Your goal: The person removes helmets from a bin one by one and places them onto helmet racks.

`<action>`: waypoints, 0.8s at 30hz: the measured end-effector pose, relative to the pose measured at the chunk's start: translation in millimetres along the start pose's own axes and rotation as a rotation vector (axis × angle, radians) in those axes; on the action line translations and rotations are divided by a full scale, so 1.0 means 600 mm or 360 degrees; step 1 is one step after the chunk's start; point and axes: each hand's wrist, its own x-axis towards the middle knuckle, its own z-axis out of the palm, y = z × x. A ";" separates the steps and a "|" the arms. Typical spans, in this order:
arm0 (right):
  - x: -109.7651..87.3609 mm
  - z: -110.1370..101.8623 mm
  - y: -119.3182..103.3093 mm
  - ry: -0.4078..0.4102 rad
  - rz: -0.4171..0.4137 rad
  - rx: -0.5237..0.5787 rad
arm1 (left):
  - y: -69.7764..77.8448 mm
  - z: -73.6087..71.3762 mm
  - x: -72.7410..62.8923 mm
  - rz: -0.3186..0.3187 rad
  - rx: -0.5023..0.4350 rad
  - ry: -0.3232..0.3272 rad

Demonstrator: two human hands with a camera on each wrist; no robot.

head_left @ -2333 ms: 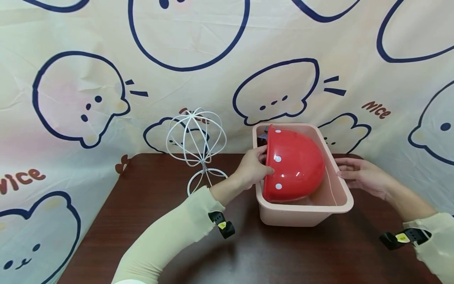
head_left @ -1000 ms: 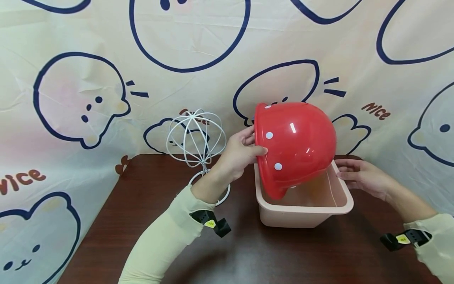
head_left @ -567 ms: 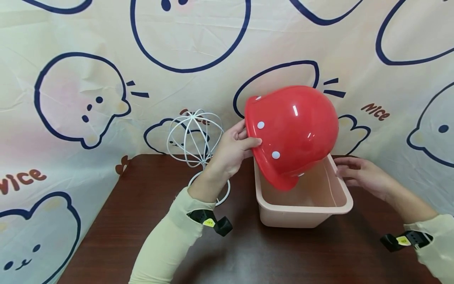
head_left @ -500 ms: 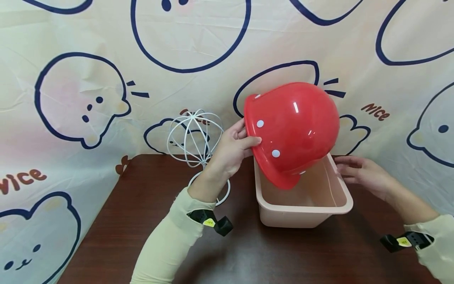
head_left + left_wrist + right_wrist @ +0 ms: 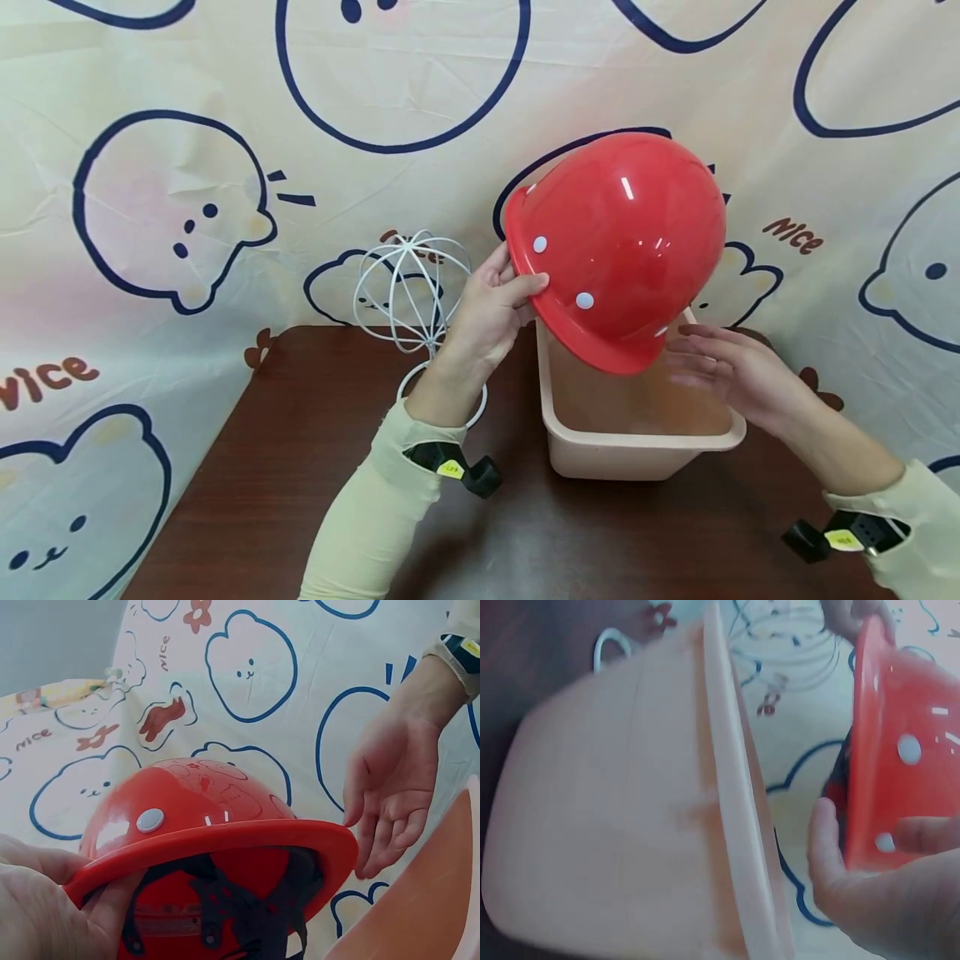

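Tilted on its side, a red hard hat [image 5: 630, 225] with white round rivets hangs above the pale pink bin [image 5: 637, 460]. My left hand [image 5: 483, 312] grips its brim at the left, thumb on the outside and fingers tucked under. Dark straps of the inner harness [image 5: 247, 900] show inside the shell in the left wrist view. My right hand [image 5: 738, 379] is over the bin's right rim, fingers extended towards the hat's lower edge. In the right wrist view the right thumb and fingers stand apart around the brim's corner.
A white wire stand [image 5: 431, 340] with a globe-shaped top stands on the brown table [image 5: 300, 500], left of the bin and behind my left forearm. A cartoon-printed cloth [image 5: 225, 67] covers the wall behind the table.
My left hand has lifted the hard hat up out of the bin and tilted it. My right hand has left the bin's right rim and moved left towards the hat.
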 end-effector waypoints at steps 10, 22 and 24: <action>0.009 0.043 0.004 -0.0082 -0.0130 0.0453 | -0.004 -0.003 0.001 -0.0001 -0.0107 0.0004; 0.009 0.061 -0.016 0.0304 -0.0159 0.0321 | -0.011 -0.020 -0.007 -0.0057 0.0116 -0.0051; 0.009 0.062 -0.021 0.0338 -0.0202 0.0306 | -0.010 -0.023 -0.010 -0.0065 0.0227 -0.0061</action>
